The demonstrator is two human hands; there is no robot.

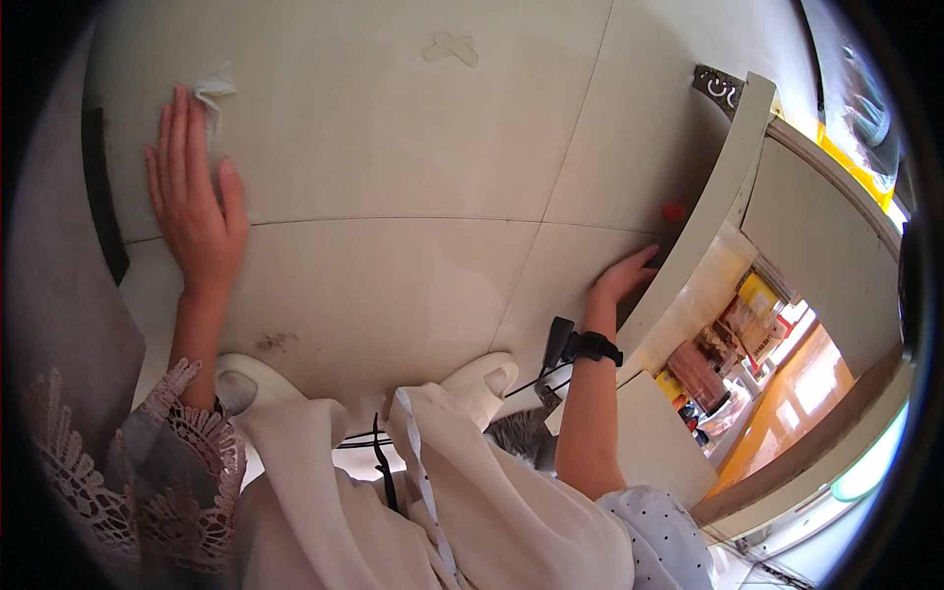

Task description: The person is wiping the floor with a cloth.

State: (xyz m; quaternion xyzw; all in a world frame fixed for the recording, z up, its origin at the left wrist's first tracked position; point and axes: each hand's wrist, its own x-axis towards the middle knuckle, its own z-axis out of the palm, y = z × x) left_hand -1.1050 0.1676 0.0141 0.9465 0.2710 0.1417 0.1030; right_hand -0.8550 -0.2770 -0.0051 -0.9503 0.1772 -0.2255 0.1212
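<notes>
My left hand (195, 199) lies flat, palm down, on the pale floor tiles (398, 147). A crumpled white tissue or wipe (214, 92) shows beside its index finger; the rest is hidden under the hand. The long fingers are close together and the thumb stands apart. At the right, my right hand (623, 279) reaches to the lower edge of a pale cabinet (697, 214). Its fingertips are partly lost in shadow there, so what they touch cannot be made out. A black band (597, 348) circles that wrist. Near this hand lies a small red thing (672, 212).
Cream slippers (251, 376) and my trousers (501, 479) fill the near side. Grey fur (523, 435), perhaps a cat, shows by my right forearm. Grey fabric (59, 258) borders the left. Crossed pale strips (450, 49) and a dark smudge (276, 341) mark the tiles. Several packages (737, 332) stand beyond the cabinet.
</notes>
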